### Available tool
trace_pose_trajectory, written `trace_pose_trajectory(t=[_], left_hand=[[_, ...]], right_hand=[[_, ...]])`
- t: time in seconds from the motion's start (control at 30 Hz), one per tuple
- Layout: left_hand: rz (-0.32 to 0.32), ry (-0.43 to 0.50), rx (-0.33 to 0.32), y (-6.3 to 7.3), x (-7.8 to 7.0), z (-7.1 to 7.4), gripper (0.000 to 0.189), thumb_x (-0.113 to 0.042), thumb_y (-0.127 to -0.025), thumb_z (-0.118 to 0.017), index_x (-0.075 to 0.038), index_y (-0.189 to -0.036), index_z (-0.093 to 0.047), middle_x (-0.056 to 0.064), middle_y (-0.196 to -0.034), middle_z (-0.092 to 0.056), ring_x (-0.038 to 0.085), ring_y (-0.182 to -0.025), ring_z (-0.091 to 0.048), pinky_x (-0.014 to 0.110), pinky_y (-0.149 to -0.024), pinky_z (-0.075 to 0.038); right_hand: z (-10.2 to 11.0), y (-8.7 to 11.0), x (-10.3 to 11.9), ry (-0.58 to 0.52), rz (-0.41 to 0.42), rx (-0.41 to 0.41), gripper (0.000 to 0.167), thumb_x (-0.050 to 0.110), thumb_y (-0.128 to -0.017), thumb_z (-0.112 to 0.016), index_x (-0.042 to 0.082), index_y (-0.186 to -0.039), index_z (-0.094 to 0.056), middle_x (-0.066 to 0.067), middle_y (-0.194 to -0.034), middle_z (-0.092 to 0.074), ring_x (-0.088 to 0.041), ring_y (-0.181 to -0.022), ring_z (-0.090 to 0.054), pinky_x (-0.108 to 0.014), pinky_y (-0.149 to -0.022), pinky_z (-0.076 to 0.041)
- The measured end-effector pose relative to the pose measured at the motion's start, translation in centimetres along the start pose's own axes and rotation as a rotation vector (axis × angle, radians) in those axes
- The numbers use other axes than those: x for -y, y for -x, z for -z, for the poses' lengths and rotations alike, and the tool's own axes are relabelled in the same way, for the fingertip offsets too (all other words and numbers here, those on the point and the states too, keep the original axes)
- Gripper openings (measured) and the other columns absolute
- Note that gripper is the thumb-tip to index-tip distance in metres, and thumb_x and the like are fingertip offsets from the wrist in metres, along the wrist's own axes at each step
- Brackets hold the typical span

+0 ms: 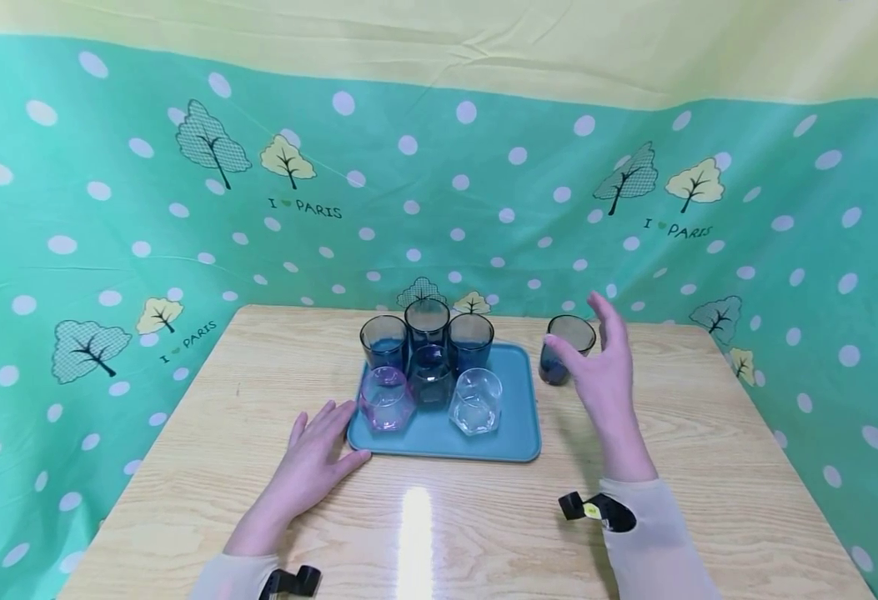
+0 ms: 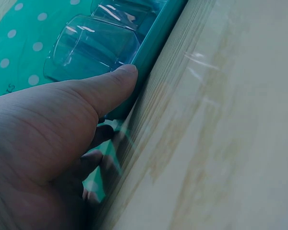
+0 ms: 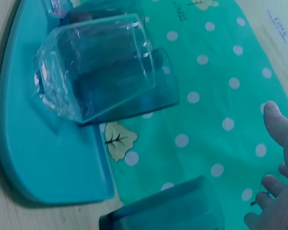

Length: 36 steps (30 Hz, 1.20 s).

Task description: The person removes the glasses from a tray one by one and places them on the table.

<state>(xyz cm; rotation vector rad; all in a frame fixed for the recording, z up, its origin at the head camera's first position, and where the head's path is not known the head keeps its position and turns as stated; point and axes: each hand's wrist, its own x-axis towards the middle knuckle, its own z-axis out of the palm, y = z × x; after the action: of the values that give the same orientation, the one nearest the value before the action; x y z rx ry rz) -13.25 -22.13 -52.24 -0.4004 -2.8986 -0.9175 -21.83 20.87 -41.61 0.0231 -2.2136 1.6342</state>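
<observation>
A blue tray [image 1: 517, 417] lies on the table with several glasses on it. My left hand [image 1: 314, 458] rests at its near left corner, thumb along the front edge and fingers by the left side; the thumb [image 2: 117, 86] meets the rim in the left wrist view. To the right of the tray stands a dark tumbler [image 1: 556, 371], upright on the tabletop. Over and beside it is my right hand [image 1: 605, 375], thumb and fingers spread apart. In the right wrist view a gap shows between that hand [image 3: 283, 172] and the tumbler [image 3: 168, 211].
Three dark tumblers [image 1: 384, 354] stand at the tray's back left. Before them are a purple-tinted glass [image 1: 388, 408], a dark shorter glass [image 1: 431, 387] and a clear faceted glass [image 1: 476, 408]. A green dotted cloth [image 1: 484, 208] hangs behind the wooden table [image 1: 273, 367].
</observation>
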Motion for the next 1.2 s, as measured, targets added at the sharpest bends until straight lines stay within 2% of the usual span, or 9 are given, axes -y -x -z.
trace_pose_trajectory(t=[0.13, 0.3, 0.57, 0.77, 1.0, 1.2], left_hand=[[0.001, 0.000, -0.001, 0.1, 0.0, 0.0, 0.086, -0.042, -0.101, -0.083, -0.001, -0.167, -0.045, 0.021, -0.168, -0.048, 0.048, -0.162, -0.031, 0.073, -0.130, -0.002], [0.001, 0.005, -0.002, 0.1, -0.1, 0.0, 0.086, -0.041, -0.101, -0.083, 0.000, -0.166, -0.045, 0.021, -0.168, -0.049, 0.049, -0.162, -0.031, 0.073, -0.130, -0.002], [-0.001, 0.004, -0.003, 0.1, -0.1, 0.0, 0.086, -0.041, -0.101, -0.082, 0.000, -0.166, -0.045, 0.022, -0.168, -0.049, 0.049, -0.162, -0.031, 0.073, -0.130, -0.002], [-0.002, 0.008, -0.001, 0.1, -0.2, 0.0, 0.086, -0.041, -0.101, -0.082, 0.000, -0.166, -0.045, 0.021, -0.168, -0.048, 0.049, -0.162, -0.030, 0.073, -0.130, -0.002], [0.002, 0.011, 0.002, 0.1, -0.1, 0.0, 0.086, -0.041, -0.101, -0.082, 0.000, -0.166, -0.045, 0.021, -0.169, -0.048, 0.048, -0.162, -0.030, 0.072, -0.130, -0.001], [0.001, 0.007, -0.002, 0.0, -0.1, 0.1, 0.086, -0.041, -0.101, -0.082, 0.001, -0.166, -0.045, 0.021, -0.169, -0.048, 0.048, -0.162, -0.030, 0.072, -0.130, -0.002]], right_hand=[[-0.7, 0.1, 1.0, -0.008, 0.061, 0.032, 0.095, 0.020, -0.094, -0.093, 0.023, -0.172, -0.039, 0.002, -0.173, -0.041, -0.018, -0.163, -0.030, -0.038, -0.134, -0.024], [-1.8, 0.1, 2.0, -0.025, 0.097, 0.079, 0.095, 0.017, -0.093, -0.093, 0.022, -0.172, -0.039, 0.002, -0.174, -0.040, -0.020, -0.164, -0.030, -0.043, -0.135, -0.024], [-3.9, 0.1, 2.9, -0.005, 0.152, 0.167, 0.096, 0.029, -0.093, -0.094, 0.023, -0.172, -0.040, 0.001, -0.172, -0.041, -0.021, -0.163, -0.031, -0.041, -0.135, -0.023], [-5.5, 0.3, 3.5, 0.017, 0.131, 0.237, 0.100, 0.031, -0.091, -0.095, 0.023, -0.173, -0.037, 0.002, -0.174, -0.038, -0.025, -0.163, -0.031, -0.046, -0.135, -0.023], [-6.9, 0.4, 3.7, 0.074, 0.112, 0.283, 0.101, 0.037, -0.090, -0.095, 0.031, -0.173, -0.037, 0.005, -0.174, -0.038, -0.028, -0.162, -0.034, -0.063, -0.130, -0.028], [-7.9, 0.0, 3.1, 0.103, 0.112, 0.311, 0.101, 0.039, -0.091, -0.094, 0.024, -0.173, -0.037, 0.001, -0.173, -0.041, -0.028, -0.160, -0.037, -0.061, -0.129, -0.031]])
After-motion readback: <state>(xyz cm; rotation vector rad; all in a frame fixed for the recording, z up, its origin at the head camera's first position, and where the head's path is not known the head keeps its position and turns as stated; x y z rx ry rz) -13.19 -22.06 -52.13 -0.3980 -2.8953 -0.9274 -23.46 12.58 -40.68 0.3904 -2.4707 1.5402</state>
